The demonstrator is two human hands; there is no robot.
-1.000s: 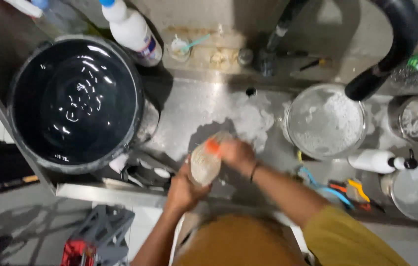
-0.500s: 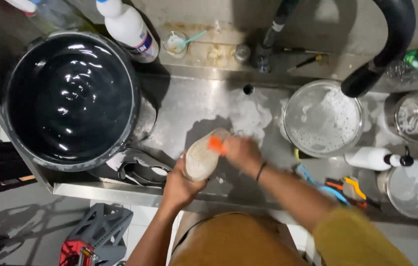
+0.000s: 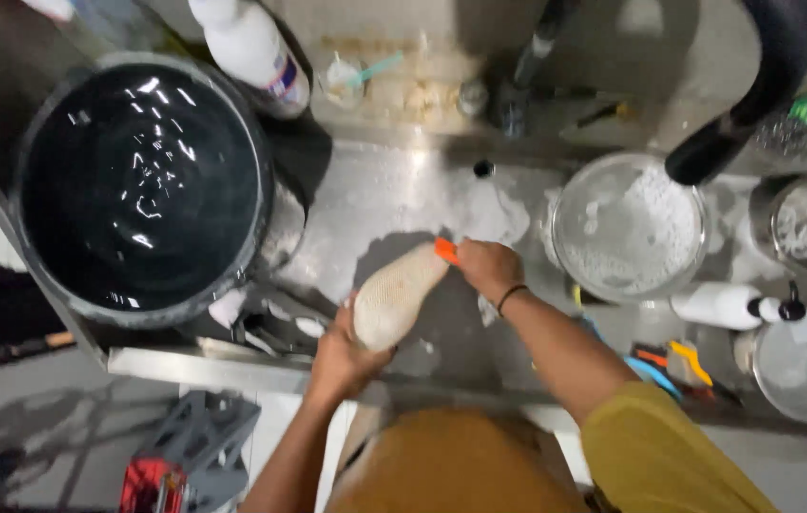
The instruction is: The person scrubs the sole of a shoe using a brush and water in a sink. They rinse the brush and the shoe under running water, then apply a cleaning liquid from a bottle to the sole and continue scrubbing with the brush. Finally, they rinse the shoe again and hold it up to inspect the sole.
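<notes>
Over a wet steel sink [image 3: 394, 199], my left hand [image 3: 342, 356] grips the lower end of a pale, oval, mesh-textured object [image 3: 394, 296] that tilts up to the right. My right hand [image 3: 487, 266] is closed on a small orange piece [image 3: 445, 251] pressed against the object's upper end. A dark band circles my right wrist. Soapy foam covers the sink floor around both hands.
A big black pot of water [image 3: 142, 185] fills the left. A white bottle [image 3: 251, 47] stands behind it. Right of my hands are a foamy round bowl [image 3: 627, 228], a black hose [image 3: 755, 85], a white squeeze bottle [image 3: 727, 306], metal bowls [image 3: 803, 223] and coloured brushes [image 3: 670, 366].
The pale object has tipped further over, its upper end leaning right. My right hand has slid with the orange piece along that end. The view has shifted slightly.
</notes>
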